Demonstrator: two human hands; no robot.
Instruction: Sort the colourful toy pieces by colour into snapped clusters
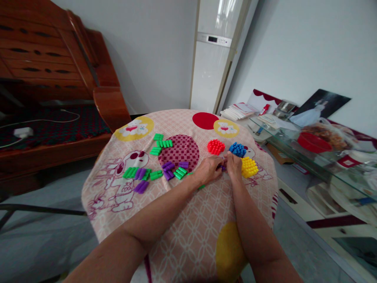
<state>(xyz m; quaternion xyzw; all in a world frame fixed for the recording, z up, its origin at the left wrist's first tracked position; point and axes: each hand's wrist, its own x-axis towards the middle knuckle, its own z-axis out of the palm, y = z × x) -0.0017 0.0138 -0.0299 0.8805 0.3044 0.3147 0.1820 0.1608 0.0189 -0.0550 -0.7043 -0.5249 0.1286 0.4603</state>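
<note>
My left hand (209, 169) and my right hand (233, 163) meet over the right half of the table, fingers closed. Between their fingertips shows a small purple plastic piece (223, 168), mostly hidden, which both hands appear to grip. Just beyond them sit a cluster of red knobbed pieces (216, 146) and a cluster of blue knobbed pieces (237, 149). A cluster of yellow knobbed pieces (249, 167) lies right of my right hand. Left of my left hand lie joined green tube pieces (180, 173) and purple tube pieces (168, 173).
More green tube pieces (164, 144) lie farther back on the cloth-covered round table (188, 220). A glass-topped cabinet (312, 153) with papers, a red bowl (314, 142) and bags stands at right. A wooden bench (44, 70) stands at left, a white upright unit (212, 67) behind.
</note>
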